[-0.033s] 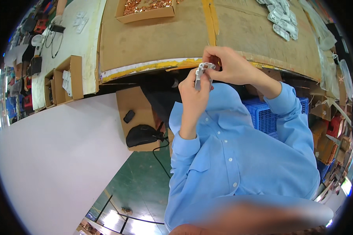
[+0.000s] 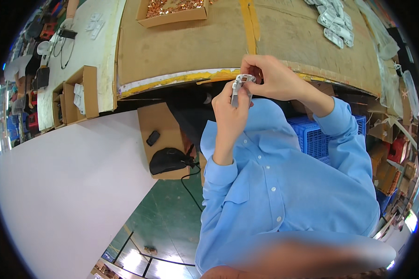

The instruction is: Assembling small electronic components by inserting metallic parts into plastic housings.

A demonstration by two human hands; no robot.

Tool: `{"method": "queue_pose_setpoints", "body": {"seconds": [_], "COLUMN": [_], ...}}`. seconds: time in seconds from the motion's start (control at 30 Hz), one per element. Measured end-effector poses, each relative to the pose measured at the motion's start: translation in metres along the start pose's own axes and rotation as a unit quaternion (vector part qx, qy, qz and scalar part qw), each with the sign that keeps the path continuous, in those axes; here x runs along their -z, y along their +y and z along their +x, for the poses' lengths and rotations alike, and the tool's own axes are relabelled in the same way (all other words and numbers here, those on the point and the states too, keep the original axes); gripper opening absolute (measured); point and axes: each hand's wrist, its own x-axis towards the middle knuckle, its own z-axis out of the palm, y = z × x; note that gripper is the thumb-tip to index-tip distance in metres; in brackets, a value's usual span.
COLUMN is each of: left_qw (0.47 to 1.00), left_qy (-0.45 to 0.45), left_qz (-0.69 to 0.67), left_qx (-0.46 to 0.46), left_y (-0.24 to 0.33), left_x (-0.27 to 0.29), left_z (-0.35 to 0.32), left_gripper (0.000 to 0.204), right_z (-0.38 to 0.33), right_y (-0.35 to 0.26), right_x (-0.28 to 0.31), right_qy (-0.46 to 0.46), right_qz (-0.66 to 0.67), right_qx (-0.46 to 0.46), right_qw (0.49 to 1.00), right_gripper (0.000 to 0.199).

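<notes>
My left hand is closed around a small whitish-grey plastic housing, thumb along its near face. The piece is held upright in front of my chest, just short of the table's front edge. My right hand reaches in from the right, its thumb and bent fingers pinched at the housing's top end, beside a rectangular opening. Whether a small part sits between those fingertips is hidden.
A cardboard tray of copper-coloured metal bits stands on the cardboard-covered table. Similar whitish pieces are piled at the far right. A blue crate is beside me, and another person's hand shows at the far left.
</notes>
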Motion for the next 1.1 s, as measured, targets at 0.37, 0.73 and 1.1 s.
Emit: {"method": "queue_pose_setpoints", "body": {"seconds": [0.37, 0.73, 1.1], "left_qw": [0.999, 0.99, 0.924], "left_qy": [0.012, 0.055, 0.305], "left_qz": [0.031, 0.128, 0.222], "left_qx": [-0.028, 0.009, 0.065], "left_y": [-0.007, -0.01, -0.032], "left_x": [0.003, 0.07, 0.334], "left_z": [0.004, 0.024, 0.247], "left_gripper": [0.028, 0.022, 0.034], "right_z": [0.004, 0.018, -0.078], "right_y": [0.005, 0.035, 0.165], "right_x": [-0.005, -0.011, 0.124], "right_qy": [0.031, 0.102, 0.42], "right_qz": [-0.01, 0.0, -0.324], "right_qx": [0.004, 0.081, -0.207], "right_qw": [0.999, 0.991, 0.822], "right_gripper": [0.012, 0.03, 0.028]}}
